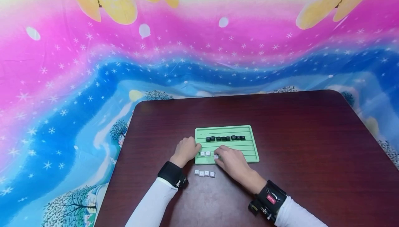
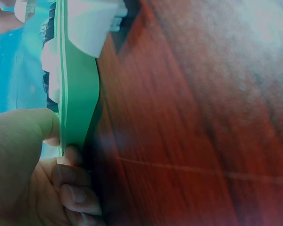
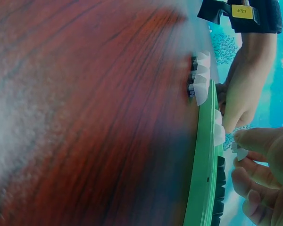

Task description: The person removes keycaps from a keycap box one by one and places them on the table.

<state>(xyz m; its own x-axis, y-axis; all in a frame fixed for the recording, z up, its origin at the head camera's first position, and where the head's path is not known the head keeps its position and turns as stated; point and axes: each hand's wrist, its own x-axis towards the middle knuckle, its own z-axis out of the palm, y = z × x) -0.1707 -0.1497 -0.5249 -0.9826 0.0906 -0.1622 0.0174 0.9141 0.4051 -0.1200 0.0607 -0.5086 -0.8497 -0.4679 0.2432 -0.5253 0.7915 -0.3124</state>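
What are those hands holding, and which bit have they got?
The right hand pinches a small white plastic keycap by its sides; the left hand grips the light-green rectangular tray by its left edge.

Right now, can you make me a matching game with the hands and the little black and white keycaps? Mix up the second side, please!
Things:
1. black keycaps
2. left hand
3. four white keycaps
4. right hand

Places and states:
A. on the table, off the green board
B. pinching a single white keycap
C. holding the board's left edge
D. in a row on the board

Right pairs: 1-D, 2-C, 3-A, 4-B
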